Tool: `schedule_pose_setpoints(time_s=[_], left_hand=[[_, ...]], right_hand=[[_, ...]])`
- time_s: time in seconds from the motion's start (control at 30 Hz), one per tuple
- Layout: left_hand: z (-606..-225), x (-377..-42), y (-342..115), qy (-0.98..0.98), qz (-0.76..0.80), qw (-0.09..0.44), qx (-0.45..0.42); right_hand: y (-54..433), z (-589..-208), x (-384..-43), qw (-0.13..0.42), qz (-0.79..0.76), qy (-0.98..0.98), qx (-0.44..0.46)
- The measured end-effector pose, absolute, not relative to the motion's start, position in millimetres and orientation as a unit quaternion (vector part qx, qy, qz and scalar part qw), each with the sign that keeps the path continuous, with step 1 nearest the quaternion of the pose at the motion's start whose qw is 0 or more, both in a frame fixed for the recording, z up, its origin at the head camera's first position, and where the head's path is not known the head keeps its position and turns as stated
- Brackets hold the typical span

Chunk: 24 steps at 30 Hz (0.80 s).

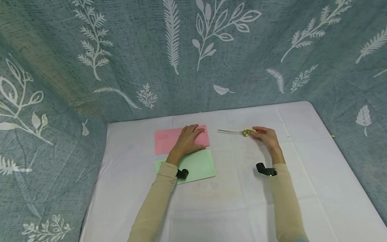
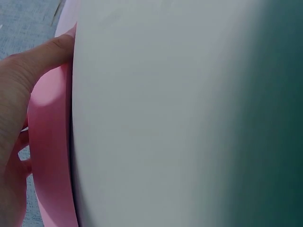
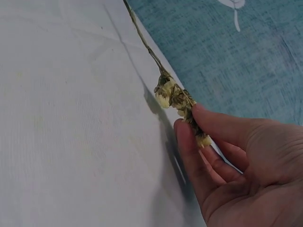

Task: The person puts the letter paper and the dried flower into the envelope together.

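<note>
On the table lies a pink envelope (image 1: 167, 137) with small print near its left end. My left hand (image 1: 188, 139) arches over its right half, fingers spread. In the left wrist view the thumb (image 2: 57, 49) touches the envelope's near edge, and the other fingers rest towards its far side. Below it is a light green envelope (image 1: 198, 164), partly covered by my left wrist. Thumb and fingertips of my right hand (image 1: 267, 136) pinch a dried flower (image 3: 173, 97) by its pale yellow blossoms. Its thin stem (image 1: 228, 131) points left, towards the pink envelope.
A white cloth (image 1: 235, 208) covers the table. Behind and at both sides hangs a blue-green curtain (image 1: 136, 60) with white leaf prints. Black wrist cameras sit on both forearms, the right one (image 1: 266, 169) above the cloth.
</note>
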<state>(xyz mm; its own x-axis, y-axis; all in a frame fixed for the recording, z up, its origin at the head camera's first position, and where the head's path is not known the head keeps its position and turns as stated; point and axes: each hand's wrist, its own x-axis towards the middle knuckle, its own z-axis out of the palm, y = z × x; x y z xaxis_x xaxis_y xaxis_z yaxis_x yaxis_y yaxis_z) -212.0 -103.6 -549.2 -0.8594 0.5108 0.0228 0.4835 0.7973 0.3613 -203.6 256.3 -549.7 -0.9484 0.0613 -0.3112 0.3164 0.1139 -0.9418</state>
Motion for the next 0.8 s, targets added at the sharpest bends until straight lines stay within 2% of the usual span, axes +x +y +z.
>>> schedule_pose_setpoints(time_s=[0.8], left_hand=[[-548.1, -211.7, -103.9, 0.947, 0.176, 0.031, 0.268]], right_hand=[[203.4, -553.4, -217.5, 0.148, -0.644, 0.746, 0.081]])
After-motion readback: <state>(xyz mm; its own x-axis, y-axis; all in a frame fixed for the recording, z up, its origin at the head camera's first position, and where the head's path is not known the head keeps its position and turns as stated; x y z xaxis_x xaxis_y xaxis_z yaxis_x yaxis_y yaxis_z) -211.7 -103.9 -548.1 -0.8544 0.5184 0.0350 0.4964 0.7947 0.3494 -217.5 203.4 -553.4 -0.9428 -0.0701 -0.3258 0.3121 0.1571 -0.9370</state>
